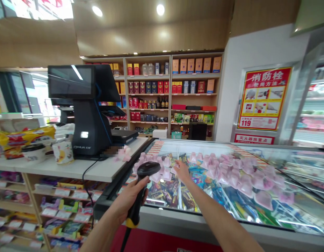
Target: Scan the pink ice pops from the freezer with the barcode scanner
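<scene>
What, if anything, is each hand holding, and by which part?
The left hand grips the black scanner by its handle. The right hand is near pink cup-shaped items; whether it holds anything cannot be told.

Apparent gap between pink items (223, 173)

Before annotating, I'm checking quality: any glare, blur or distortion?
Head view: ceiling lights blown out, bright streak on the monitor, reflections on the freezer's glass. Head view: right-hand display case soft and leaning. Head view: pixelated patch beside the monitor stand; scanner fairly clear.
</scene>
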`<state>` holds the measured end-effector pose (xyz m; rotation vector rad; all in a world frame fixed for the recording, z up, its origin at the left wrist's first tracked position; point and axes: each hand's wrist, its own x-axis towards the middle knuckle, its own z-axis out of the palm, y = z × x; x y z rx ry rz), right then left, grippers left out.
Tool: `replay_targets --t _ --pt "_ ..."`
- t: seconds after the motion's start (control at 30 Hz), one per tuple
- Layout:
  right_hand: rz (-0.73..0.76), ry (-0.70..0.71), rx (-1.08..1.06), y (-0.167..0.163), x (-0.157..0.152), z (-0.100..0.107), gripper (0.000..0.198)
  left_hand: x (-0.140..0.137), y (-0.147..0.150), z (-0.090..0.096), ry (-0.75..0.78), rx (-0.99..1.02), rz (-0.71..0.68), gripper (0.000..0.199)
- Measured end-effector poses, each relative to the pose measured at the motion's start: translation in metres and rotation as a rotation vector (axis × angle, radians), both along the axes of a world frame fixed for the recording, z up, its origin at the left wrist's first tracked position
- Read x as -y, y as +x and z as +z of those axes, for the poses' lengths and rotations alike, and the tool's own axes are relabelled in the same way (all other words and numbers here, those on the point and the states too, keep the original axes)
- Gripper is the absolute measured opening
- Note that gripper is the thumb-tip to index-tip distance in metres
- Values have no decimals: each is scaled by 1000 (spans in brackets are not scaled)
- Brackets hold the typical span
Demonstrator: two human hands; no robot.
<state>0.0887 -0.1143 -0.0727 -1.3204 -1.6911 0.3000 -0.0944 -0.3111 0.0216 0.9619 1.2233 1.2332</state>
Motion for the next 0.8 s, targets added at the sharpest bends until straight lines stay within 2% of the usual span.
replay_targets --t 0.17,0.27,0.33,0.47,0.53,0.67,0.8 --pt "49 -29 -49 -27 -8 0 36 -7 -9 0 -18 -16 13 34" --pt "97 -24 -56 -25 -14 3 36 -14 -11 -1 -14 -29 7 34" --pt "61 11 -8 -10 -22 6 35 -19 -11 -3 -9 -25 -9 34" --pt "-213 111 189 41 -47 10 35 -27 -8 -7 -29 -17 -39 34" --pt "-289 113 305 63 -58 10 37 -29 -4 -7 -31 -28 -29 33" --pt "-272 70 474 84 -69 4 37 -29 5 -4 -32 -41 -27 33" --pt "-207 66 428 87 -61 1 32 -25 12 0 -24 -61 -50 34"
